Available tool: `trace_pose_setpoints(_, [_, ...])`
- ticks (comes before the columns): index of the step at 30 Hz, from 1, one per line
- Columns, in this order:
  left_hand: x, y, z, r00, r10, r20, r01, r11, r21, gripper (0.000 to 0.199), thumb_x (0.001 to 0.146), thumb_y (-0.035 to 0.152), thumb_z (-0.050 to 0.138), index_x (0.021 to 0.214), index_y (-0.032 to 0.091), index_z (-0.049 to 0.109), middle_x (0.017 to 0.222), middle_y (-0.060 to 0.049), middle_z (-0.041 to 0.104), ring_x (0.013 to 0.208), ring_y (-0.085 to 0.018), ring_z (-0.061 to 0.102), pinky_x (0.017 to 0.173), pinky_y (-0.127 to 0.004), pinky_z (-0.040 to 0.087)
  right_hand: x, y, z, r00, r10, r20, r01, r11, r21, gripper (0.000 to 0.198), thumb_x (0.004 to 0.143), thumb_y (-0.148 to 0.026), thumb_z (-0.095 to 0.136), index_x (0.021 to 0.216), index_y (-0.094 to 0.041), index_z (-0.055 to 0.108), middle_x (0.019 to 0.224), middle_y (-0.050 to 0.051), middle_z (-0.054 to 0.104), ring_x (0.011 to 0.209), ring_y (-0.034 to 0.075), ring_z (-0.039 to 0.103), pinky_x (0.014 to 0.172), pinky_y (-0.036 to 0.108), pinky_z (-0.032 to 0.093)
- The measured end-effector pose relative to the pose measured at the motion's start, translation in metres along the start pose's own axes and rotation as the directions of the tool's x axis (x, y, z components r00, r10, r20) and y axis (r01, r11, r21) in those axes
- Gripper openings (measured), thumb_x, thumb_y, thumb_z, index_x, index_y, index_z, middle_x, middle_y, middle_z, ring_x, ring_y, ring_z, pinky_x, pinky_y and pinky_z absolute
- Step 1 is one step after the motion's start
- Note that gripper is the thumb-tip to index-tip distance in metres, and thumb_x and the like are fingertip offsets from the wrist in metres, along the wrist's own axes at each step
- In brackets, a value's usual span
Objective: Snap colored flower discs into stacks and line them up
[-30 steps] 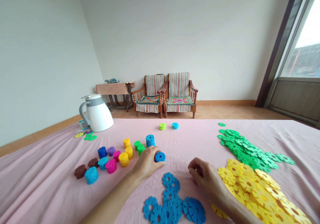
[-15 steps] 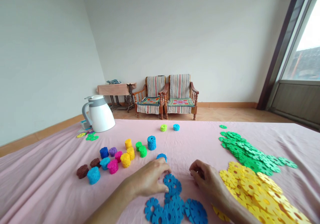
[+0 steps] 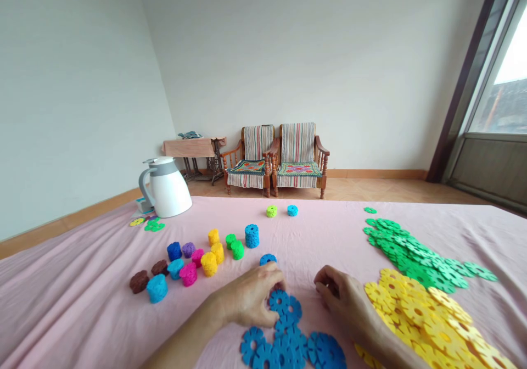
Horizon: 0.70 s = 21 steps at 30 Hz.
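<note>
In the head view, the left hand (image 3: 253, 295) had thumb and fingers apart at the far edge of the flat, notched blue discs (image 3: 296, 339), which lay strewn on wrinkled pink cloth (image 3: 313, 237). The right hand (image 3: 341, 292) was curled, its grip impossible to tell. Rough-sided round piles included three yellow stacks (image 3: 208, 264), two brown stacks (image 3: 139, 282) and two pink stacks (image 3: 188, 275).

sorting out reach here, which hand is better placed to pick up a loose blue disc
Likely the left hand: it is at the edge of the loose blue discs, grasp open. The right hand is loosely curled, apart from them, nearer the yellow discs.
</note>
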State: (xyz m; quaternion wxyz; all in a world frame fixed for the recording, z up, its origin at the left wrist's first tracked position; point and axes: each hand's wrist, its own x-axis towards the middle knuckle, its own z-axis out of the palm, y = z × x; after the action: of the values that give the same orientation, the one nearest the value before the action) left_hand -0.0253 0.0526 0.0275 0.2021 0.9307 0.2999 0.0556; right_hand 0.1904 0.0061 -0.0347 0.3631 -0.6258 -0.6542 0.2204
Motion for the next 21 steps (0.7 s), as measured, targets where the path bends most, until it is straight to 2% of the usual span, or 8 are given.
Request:
trace_pose_setpoints(4, [0.001, -0.007, -0.005, 0.984, -0.067, -0.168, 0.068, 0.998, -0.002, 0.030, 0.059, 0.019, 0.064, 0.087, 0.021, 0.055, 0.084, 0.001, 0.051, 0.071, -0.014, 0.050, 0.064, -0.023, 0.041, -0.001, -0.001, -0.001, 1.000, 0.009, 0.010, -0.009, 1.000, 0.003, 0.013, 0.076, -0.024, 0.043, 0.071, -0.019, 0.055, 0.055, -0.003, 0.055, 0.051, 0.011, 0.048, 0.049, 0.021, 0.031])
trace_pose_setpoints(8, [0.005, -0.022, -0.009, 0.889, -0.187, -0.418, 0.199, 0.980, -0.017, 0.025, 0.063, 0.017, 0.058, 0.088, 0.020, 0.055, 0.088, 0.000, 0.053, 0.070, -0.014, 0.051, 0.066, -0.025, 0.041, -0.002, -0.003, -0.001, 1.000, 0.008, 0.002, -0.008, 1.000, -0.009, 0.014, 0.076, -0.024, 0.043, 0.071, -0.019, 0.055, 0.055, -0.003, 0.055, 0.051, 0.011, 0.047, 0.049, 0.021, 0.031])
trace_pose_setpoints(10, [0.008, -0.031, -0.007, 0.849, -0.216, -0.481, 0.241, 0.970, -0.010, 0.023, 0.065, 0.017, 0.058, 0.088, 0.020, 0.057, 0.090, -0.001, 0.054, 0.071, -0.014, 0.052, 0.067, -0.026, 0.041, -0.002, -0.003, -0.001, 1.000, 0.003, 0.001, -0.003, 1.000, -0.007, 0.014, 0.076, -0.024, 0.043, 0.071, -0.019, 0.055, 0.055, -0.003, 0.055, 0.051, 0.011, 0.047, 0.049, 0.021, 0.030])
trace_pose_setpoints(16, [0.014, -0.043, 0.004, 0.849, -0.225, -0.477, 0.259, 0.966, 0.006, 0.022, 0.066, 0.017, 0.057, 0.088, 0.020, 0.060, 0.088, -0.001, 0.055, 0.073, -0.014, 0.053, 0.066, -0.025, 0.041, -0.002, -0.004, -0.002, 1.000, 0.002, -0.001, -0.002, 1.000, -0.008, 0.015, 0.076, -0.023, 0.043, 0.071, -0.019, 0.056, 0.055, -0.002, 0.055, 0.051, 0.011, 0.047, 0.049, 0.021, 0.030])
trace_pose_setpoints(21, [0.015, -0.043, 0.006, 0.879, -0.223, -0.422, 0.238, 0.971, -0.018, 0.022, 0.069, 0.020, 0.057, 0.090, 0.020, 0.061, 0.088, -0.001, 0.056, 0.065, -0.012, 0.053, 0.063, -0.025, 0.041, -0.003, -0.006, -0.003, 1.000, 0.004, 0.001, -0.004, 1.000, -0.001, 0.014, 0.076, -0.023, 0.043, 0.071, -0.019, 0.056, 0.056, -0.003, 0.054, 0.052, 0.010, 0.046, 0.049, 0.021, 0.030])
